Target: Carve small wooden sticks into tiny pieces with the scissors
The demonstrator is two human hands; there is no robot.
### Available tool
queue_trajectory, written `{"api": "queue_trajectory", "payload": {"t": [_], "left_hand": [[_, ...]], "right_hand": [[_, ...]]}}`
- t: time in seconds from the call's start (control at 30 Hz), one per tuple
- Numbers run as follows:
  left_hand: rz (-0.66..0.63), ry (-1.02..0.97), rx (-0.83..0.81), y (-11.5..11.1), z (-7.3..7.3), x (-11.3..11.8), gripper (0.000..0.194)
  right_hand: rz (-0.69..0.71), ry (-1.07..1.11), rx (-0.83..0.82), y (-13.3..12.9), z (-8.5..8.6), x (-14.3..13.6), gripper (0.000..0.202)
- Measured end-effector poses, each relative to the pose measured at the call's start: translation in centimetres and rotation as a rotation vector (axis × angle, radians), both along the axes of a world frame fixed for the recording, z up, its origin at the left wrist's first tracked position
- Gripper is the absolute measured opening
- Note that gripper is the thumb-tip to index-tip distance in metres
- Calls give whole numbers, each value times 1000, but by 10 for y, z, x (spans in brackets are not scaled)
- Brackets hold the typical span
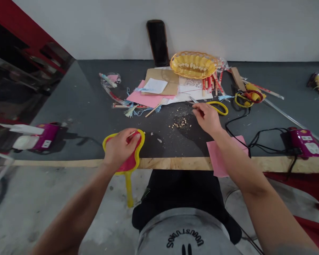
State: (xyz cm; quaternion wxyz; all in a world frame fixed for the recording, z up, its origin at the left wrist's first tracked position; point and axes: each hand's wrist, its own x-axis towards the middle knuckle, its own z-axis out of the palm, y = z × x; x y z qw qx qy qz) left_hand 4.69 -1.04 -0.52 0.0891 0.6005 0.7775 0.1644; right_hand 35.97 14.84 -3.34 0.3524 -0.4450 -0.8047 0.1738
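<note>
My left hand is over a red hand fan with a yellow rim and handle, which juts past the table's front edge. A thin pale stick shows between its closed thumb and fingers. My right hand is curled just in front of yellow-handled scissors. Its fingertips are pressed together, and anything between them is too small to make out. Left of that hand, a pile of small beige bits lies on the dark table.
A yellow basket holds pale pieces, with a phone upright against the wall. Pink paper, tassels and red-and-white sticks lie below. Purple power adapters sit right and left. Another pink sheet overhangs the edge.
</note>
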Motion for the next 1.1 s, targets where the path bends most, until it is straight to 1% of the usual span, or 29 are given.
{"api": "queue_trajectory", "payload": {"t": [0.1, 0.2, 0.3, 0.43, 0.5, 0.57, 0.6, 0.73, 0.8, 0.87, 0.97, 1.1], "left_hand": [[2, 68, 1, -5, -12, -8, 42], [-11, 114, 0, -2, -16, -17, 43], [-41, 105, 2, 2, -12, -21, 40], [-122, 138, -24, 12, -2, -9, 36], [-172, 187, -84, 21, 2, 0, 32], [-223, 247, -184, 28, 6, 7, 27], [-227, 271, -203, 31, 7, 9, 26], [-253, 252, -182, 36, 7, 8, 24], [-253, 177, -149, 38, 7, 8, 23], [-243, 32, -103, 44, 7, 12, 23], [-236, -355, -22, 62, 8, 31, 21], [-246, -888, -21, 94, 5, 68, 18]], "right_hand": [[55, -12, 11, 1, -5, -1, 18], [58, 1, 30, 3, -6, 1, 19], [58, 20, 52, 3, -6, 2, 19], [73, 11, 36, 3, -6, 1, 19], [74, 7, 29, 2, -6, 1, 19], [70, 6, 25, 2, -5, 1, 19], [68, 6, 24, 2, -5, 1, 19], [72, 1, 26, 1, -4, 0, 19], [81, 3, 33, 1, -3, -1, 20], [89, 16, 40, 0, -2, -1, 21], [85, 30, 23, -1, -1, -2, 21], [71, 60, -2, -3, 1, -3, 20]]}}
